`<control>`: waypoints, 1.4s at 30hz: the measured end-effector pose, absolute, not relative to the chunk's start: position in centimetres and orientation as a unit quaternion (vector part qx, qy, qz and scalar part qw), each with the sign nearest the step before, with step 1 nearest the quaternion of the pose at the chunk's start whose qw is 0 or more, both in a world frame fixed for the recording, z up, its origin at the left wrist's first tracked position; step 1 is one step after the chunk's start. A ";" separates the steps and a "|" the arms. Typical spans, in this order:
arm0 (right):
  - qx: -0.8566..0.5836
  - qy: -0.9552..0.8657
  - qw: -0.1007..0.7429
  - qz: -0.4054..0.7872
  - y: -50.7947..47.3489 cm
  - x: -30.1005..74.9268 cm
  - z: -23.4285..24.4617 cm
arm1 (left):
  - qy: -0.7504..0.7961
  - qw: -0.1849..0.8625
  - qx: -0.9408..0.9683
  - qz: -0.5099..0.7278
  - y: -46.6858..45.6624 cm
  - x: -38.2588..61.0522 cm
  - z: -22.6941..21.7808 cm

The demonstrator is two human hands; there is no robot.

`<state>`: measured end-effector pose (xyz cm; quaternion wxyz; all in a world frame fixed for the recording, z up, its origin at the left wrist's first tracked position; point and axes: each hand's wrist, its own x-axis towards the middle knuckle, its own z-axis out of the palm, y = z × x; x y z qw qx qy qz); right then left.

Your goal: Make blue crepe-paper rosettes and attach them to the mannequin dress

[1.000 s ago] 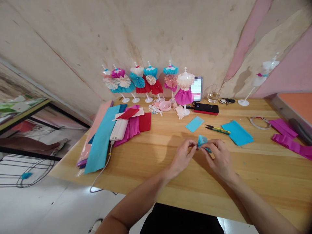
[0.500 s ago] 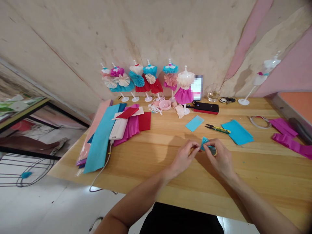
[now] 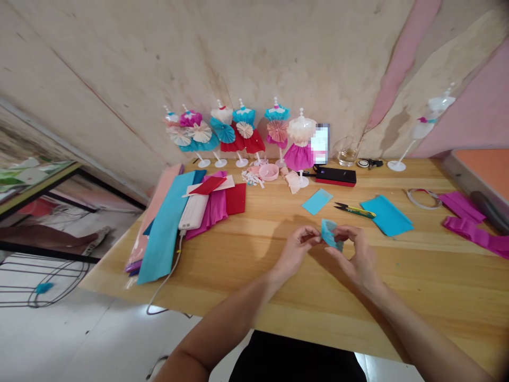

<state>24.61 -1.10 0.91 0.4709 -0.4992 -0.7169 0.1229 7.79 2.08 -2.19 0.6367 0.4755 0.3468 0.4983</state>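
The left hand (image 3: pixel 296 249) is pinching the left edge of the blue pleated paper (image 3: pixel 329 234) between thumb and fingertips. The right hand (image 3: pixel 361 260) is holding its other side, thumb and fingers curving around it with a small gap behind. The paper is hovering over the near middle of the bench (image 3: pixel 238 270).

Just beyond, 1 light blue sheet (image 3: pixel 317 201) is lying flat, with snips (image 3: pixel 360 212) to its right, resting near a blue paper stack (image 3: pixel 386 216).

Farther back, a pink bowl (image 3: pixel 269 179) is sitting left of centre; its contents are showing too small to tell. Pale scraps (image 3: pixel 254 178) are lying outside it, on its left. A clear glass (image 3: pixel 347 155) is standing far right of the bowl, behind a black-and-red box (image 3: pixel 336 176); what it is holding, I cannot tell.

Along the wall, 6 dressed mannequins (image 3: pixel 244 130) are standing; 1 barer mannequin (image 3: pixel 427 124) is leaning far right.
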 end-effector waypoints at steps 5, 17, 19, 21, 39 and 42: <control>-0.455 -0.799 0.394 -0.015 -1.1 24.8 1.9 | 0.284 0.722 0.359 0.518 3.0 7.7 -2.3; -0.417 -0.838 0.346 -0.064 -2.6 24.1 3.0 | 0.270 0.763 0.317 0.495 2.7 7.3 -3.1; -0.403 -0.853 0.325 -0.057 -2.8 24.0 3.1 | 0.273 0.767 0.322 0.484 2.6 7.4 -3.1; -0.396 -0.855 0.332 -0.042 -3.0 24.0 3.0 | 0.274 0.768 0.332 0.475 2.5 7.4 -3.0; -0.471 -0.596 0.413 0.503 -1.3 24.2 2.5 | 0.262 0.816 0.271 0.438 2.4 7.8 -3.0; -0.468 -0.605 0.400 0.505 -1.1 24.3 2.4 | 0.242 0.845 0.252 0.405 2.5 7.6 -3.0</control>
